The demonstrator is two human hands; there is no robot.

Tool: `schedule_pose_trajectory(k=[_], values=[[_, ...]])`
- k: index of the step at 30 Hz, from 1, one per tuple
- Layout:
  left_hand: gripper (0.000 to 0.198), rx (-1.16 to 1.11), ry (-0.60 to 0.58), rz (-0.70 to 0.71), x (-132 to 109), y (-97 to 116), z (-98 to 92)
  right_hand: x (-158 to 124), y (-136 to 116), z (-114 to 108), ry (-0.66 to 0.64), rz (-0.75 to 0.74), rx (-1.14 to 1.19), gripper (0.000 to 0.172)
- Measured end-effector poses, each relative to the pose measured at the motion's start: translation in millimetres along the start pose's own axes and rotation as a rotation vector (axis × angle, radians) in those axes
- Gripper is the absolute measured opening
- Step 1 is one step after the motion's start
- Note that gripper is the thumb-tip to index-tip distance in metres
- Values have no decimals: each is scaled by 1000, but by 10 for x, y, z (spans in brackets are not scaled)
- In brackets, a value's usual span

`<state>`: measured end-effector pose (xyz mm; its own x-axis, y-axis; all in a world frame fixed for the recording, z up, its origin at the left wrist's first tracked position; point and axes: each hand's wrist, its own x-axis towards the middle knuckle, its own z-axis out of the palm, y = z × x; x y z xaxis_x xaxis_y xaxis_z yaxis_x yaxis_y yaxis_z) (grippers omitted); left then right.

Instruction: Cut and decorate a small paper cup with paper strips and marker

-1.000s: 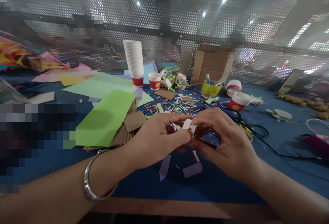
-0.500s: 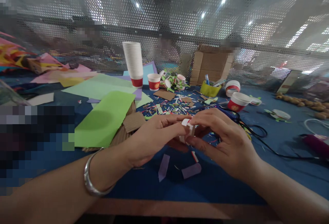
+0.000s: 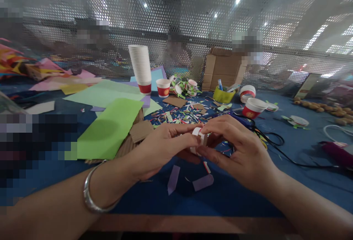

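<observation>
Both my hands meet over the middle of the blue table [image 3: 154, 196]. My left hand [image 3: 162, 148], with a silver bangle [image 3: 91, 199] on its wrist, pinches a small white paper piece [image 3: 199, 134] with red on it. My right hand [image 3: 239, 151] pinches the same piece from the other side, fingers curled round it. Just below the hands lie two purple paper strips [image 3: 202, 182] and a small red-and-white scrap [image 3: 206, 166].
Green paper sheets [image 3: 110, 126] and corrugated cardboard [image 3: 140, 129] lie to the left. Behind stand a stack of white cups [image 3: 140, 67], red-and-white paper cups [image 3: 252, 108], a yellow-green holder [image 3: 224, 95], a cardboard box [image 3: 223, 71] and paper scraps. A black cable [image 3: 286, 155] runs right. A perforated metal screen backs the table.
The white piece, first held flat between the fingertips, is now bent into a small curl. Both hands stay together, shifted slightly left in view.
</observation>
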<state>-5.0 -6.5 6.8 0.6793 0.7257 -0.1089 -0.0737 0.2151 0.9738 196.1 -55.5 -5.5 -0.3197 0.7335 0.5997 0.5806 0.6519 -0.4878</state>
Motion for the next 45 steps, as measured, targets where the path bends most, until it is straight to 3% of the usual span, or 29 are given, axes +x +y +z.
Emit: schedule_pose_trajectory(k=[9, 21, 29, 36, 40, 45], values=[[14, -184, -56, -5, 54, -22, -56, -15, 74, -13, 15, 73, 107, 32], [31, -82, -122, 138, 75, -44, -141, 13, 62, -18, 48, 212, 276, 36], [47, 81, -52, 149, 56, -33, -174, 7, 51, -25, 63, 218, 309, 37], [47, 183, -63, 203, 55, 3, -187, 18, 43, -32, 63, 229, 340, 37], [47, 123, -98, 175, 70, -7, -182, 16, 35, -46, 65, 235, 309, 37], [39, -111, -95, 78, 104, -36, -154, 32, 70, -55, 31, 244, 254, 41]])
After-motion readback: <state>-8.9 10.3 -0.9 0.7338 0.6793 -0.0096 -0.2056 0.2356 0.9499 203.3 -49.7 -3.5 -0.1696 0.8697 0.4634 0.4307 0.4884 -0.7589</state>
